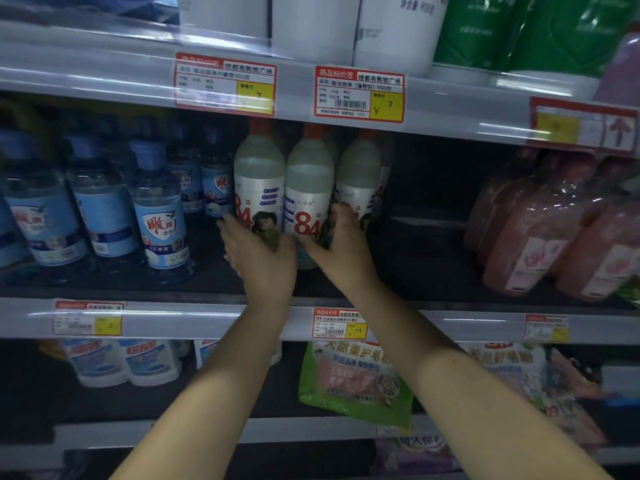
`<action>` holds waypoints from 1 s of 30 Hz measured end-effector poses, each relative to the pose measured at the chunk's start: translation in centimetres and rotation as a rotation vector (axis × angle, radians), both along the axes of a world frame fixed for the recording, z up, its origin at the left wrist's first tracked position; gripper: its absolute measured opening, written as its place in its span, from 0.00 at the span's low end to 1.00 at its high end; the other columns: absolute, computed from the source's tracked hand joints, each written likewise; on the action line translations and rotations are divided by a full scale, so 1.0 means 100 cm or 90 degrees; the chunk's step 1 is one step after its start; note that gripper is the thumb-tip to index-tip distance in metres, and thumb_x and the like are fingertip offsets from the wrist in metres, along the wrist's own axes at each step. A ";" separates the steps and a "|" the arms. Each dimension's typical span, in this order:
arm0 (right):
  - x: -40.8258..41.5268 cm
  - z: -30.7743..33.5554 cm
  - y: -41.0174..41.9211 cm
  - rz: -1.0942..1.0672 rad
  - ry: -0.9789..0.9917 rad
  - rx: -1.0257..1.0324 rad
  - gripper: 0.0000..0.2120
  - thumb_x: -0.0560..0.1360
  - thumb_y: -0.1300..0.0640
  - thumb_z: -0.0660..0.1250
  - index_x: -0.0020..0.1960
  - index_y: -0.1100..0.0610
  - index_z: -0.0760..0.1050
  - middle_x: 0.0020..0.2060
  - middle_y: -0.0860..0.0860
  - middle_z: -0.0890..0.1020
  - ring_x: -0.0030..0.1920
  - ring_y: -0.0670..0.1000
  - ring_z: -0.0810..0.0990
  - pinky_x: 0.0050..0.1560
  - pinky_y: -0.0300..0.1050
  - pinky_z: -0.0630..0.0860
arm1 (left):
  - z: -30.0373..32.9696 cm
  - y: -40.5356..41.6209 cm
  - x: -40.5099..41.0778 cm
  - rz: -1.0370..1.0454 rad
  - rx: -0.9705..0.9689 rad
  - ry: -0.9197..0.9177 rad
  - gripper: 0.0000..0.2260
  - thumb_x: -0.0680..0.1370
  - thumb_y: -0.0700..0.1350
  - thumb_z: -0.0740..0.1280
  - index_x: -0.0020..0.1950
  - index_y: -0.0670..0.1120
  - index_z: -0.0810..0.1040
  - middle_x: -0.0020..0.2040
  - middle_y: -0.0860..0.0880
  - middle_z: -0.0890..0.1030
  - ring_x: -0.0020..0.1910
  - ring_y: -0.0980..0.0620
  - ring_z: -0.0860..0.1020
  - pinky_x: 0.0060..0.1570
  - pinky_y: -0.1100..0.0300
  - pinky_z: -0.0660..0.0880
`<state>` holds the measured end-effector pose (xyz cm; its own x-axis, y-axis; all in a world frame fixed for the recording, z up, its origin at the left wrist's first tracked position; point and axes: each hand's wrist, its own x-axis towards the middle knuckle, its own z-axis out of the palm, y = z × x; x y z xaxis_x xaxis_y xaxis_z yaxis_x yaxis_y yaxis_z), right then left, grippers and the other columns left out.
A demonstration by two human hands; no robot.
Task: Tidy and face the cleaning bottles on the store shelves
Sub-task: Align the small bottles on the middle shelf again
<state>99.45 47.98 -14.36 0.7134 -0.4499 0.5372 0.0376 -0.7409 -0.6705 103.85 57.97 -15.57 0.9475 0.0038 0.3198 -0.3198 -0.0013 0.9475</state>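
Both hands work at the centre of the frame on the middle shelf [433, 320], among a cluster of white disinfectant bottles with red caps and a large red "84" on the label. The left hand [258, 252] wraps, fingers curled, around the lower body of the leftmost white bottle [258, 188]; the right hand [341, 244] grips the lower right flank of the middle white bottle [308, 192], thumb reaching toward the left hand. A third white bottle [358, 178] stands just to the right, and at least one more shows behind it, so three are countable in the front row and the rest are hidden. The middle bottle's "84" faces nearly forward; the leftmost bottle's is turned partly aside, so facing appears under way rather than finished. At centre left stand the blue-labelled clear bottles [161, 220]: three in front and at least two behind, their labels reasonably forward, though they stand staggered. At centre right a dark empty stretch of shelf [426, 216] separates the white bottles from the pink bottles [530, 237], of which about three show, blurred and apparently wrapped in film. Judged from this, pulling the white row forward and filling that gap remain. Two legible price tags [359, 95] hang on the rail above.
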 end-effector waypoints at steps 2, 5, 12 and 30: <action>0.002 -0.001 -0.001 0.014 0.027 -0.009 0.28 0.67 0.52 0.75 0.61 0.60 0.68 0.58 0.55 0.77 0.59 0.53 0.76 0.58 0.49 0.74 | 0.004 0.006 0.011 -0.063 -0.054 0.046 0.38 0.58 0.48 0.72 0.66 0.49 0.63 0.66 0.45 0.71 0.65 0.48 0.71 0.65 0.44 0.68; 0.001 -0.003 0.000 0.037 0.101 -0.004 0.33 0.66 0.52 0.76 0.64 0.60 0.65 0.61 0.55 0.76 0.61 0.52 0.75 0.55 0.39 0.69 | 0.009 0.017 0.021 -0.156 -0.044 0.076 0.30 0.64 0.35 0.73 0.62 0.49 0.65 0.59 0.48 0.75 0.58 0.50 0.75 0.59 0.50 0.73; 0.005 -0.006 -0.002 0.050 0.121 0.049 0.34 0.65 0.54 0.77 0.64 0.59 0.64 0.62 0.53 0.76 0.61 0.52 0.76 0.56 0.41 0.71 | 0.006 0.022 0.028 -0.193 -0.052 0.074 0.27 0.67 0.32 0.72 0.62 0.48 0.67 0.56 0.48 0.77 0.55 0.51 0.77 0.53 0.55 0.74; 0.005 -0.006 -0.002 0.019 0.112 0.042 0.31 0.66 0.55 0.76 0.64 0.58 0.66 0.62 0.53 0.76 0.63 0.52 0.75 0.61 0.45 0.71 | 0.000 0.022 0.029 -0.159 -0.059 0.034 0.25 0.66 0.36 0.75 0.59 0.48 0.70 0.57 0.48 0.79 0.54 0.52 0.78 0.55 0.52 0.76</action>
<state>99.98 47.79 -14.98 0.8077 -0.4569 0.3726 -0.0635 -0.6957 -0.7155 106.78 60.19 -15.56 0.9382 -0.2046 0.2791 -0.2495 0.1588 0.9553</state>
